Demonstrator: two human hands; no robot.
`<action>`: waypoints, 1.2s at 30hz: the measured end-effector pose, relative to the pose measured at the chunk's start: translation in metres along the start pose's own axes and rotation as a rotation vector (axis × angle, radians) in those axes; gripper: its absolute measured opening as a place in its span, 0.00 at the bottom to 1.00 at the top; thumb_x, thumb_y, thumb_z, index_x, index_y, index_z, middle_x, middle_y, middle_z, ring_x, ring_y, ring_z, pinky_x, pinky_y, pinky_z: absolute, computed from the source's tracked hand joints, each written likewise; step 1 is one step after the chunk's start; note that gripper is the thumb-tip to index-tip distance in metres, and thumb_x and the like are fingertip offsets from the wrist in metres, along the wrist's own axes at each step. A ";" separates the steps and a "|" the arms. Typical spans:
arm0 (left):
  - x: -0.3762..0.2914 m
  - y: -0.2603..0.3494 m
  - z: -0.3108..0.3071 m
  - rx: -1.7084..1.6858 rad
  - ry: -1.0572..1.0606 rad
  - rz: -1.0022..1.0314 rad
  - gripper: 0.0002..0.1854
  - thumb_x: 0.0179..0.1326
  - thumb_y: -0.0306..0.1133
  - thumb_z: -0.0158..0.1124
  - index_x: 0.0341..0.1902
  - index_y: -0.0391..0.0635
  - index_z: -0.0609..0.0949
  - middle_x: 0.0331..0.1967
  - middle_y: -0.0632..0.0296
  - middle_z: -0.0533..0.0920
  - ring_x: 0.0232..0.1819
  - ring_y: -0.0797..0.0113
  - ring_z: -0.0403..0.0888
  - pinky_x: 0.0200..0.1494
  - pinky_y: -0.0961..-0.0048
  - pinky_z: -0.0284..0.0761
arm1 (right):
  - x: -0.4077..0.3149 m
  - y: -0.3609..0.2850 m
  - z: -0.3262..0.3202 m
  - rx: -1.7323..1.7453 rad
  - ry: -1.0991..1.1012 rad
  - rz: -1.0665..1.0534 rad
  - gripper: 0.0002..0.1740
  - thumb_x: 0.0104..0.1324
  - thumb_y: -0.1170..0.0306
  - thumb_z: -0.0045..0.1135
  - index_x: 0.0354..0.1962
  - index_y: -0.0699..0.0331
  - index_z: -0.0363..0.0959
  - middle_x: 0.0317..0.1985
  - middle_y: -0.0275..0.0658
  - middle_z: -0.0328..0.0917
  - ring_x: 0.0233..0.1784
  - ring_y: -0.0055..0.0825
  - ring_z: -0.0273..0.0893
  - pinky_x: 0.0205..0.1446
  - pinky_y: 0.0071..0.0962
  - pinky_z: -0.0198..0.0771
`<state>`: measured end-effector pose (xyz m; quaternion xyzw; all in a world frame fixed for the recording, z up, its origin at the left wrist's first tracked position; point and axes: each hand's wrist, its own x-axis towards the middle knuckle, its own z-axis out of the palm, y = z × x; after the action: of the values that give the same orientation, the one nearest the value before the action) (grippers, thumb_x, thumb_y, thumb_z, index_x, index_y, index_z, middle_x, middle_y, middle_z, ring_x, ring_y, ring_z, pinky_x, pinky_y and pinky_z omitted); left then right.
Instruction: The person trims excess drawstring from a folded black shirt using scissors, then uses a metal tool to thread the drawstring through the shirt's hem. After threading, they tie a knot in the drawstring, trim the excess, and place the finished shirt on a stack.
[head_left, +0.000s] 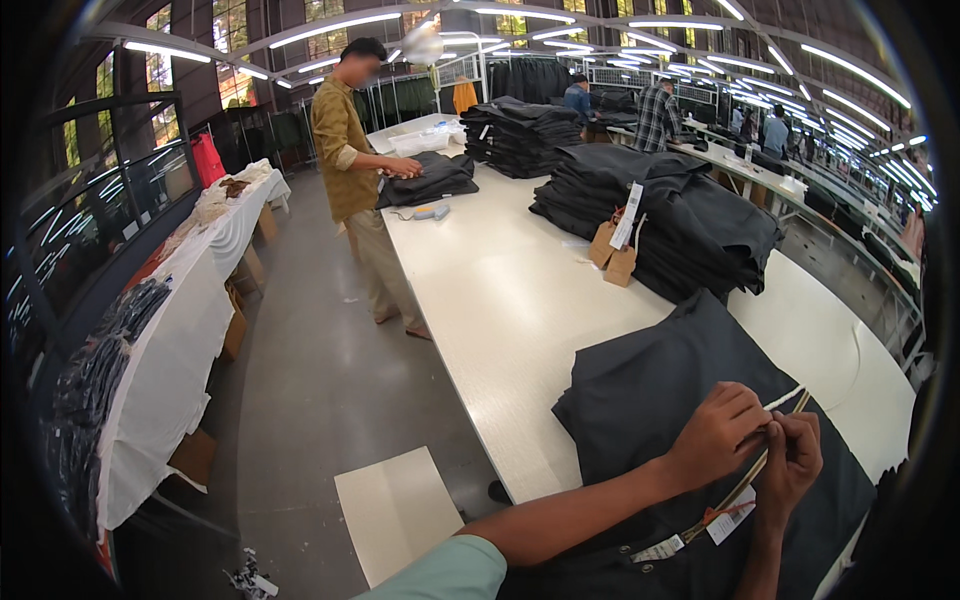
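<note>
A dark garment (675, 375) lies folded on the light tabletop under my hands. My left hand (716, 435) and my right hand (795, 454) meet fingertip to fingertip above it, pinching around the end of a white cord (785, 397). What exactly sits between the fingertips is hidden. Under the hands runs a narrow tan-gold strip (739, 487), perhaps a zip. At its lower end are a white hang tag (732, 517) with orange string and a sewn label (658, 550), both bearing writing. Metal eyelets (646, 568) show nearby in the cloth.
Dark garment stacks (652, 217) stand farther along the table (480, 300), one with brown card tags (611, 251). A person (345, 142) handles dark cloth at its left edge, near a grey handheld device (431, 213). A white-draped table (172, 360) lines the left side.
</note>
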<state>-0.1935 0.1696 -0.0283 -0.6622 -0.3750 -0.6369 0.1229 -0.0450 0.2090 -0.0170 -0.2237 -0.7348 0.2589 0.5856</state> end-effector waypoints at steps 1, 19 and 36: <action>-0.001 0.000 0.000 -0.017 -0.005 -0.024 0.11 0.55 0.24 0.72 0.41 0.43 0.80 0.38 0.58 0.81 0.48 0.54 0.80 0.55 0.60 0.73 | 0.000 0.000 -0.003 -0.031 -0.011 0.002 0.04 0.65 0.86 0.59 0.34 0.71 0.75 0.35 0.34 0.71 0.38 0.18 0.70 0.42 0.18 0.66; 0.003 -0.009 -0.013 -0.118 -0.141 -0.230 0.11 0.62 0.23 0.70 0.48 0.41 0.85 0.37 0.59 0.87 0.38 0.69 0.86 0.42 0.73 0.80 | 0.018 -0.005 -0.002 0.052 0.006 0.261 0.08 0.70 0.71 0.63 0.36 0.69 0.82 0.27 0.34 0.83 0.30 0.16 0.80 0.34 0.18 0.73; 0.000 0.002 -0.003 -0.198 -0.086 -0.327 0.06 0.65 0.17 0.66 0.44 0.36 0.83 0.35 0.70 0.78 0.30 0.87 0.69 0.30 0.88 0.64 | 0.012 0.001 -0.010 0.465 -0.102 0.343 0.10 0.71 0.81 0.56 0.49 0.71 0.77 0.38 0.34 0.81 0.43 0.16 0.79 0.47 0.18 0.76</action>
<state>-0.1945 0.1663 -0.0271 -0.6281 -0.4178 -0.6533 -0.0641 -0.0375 0.2185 -0.0068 -0.1912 -0.6356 0.5266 0.5311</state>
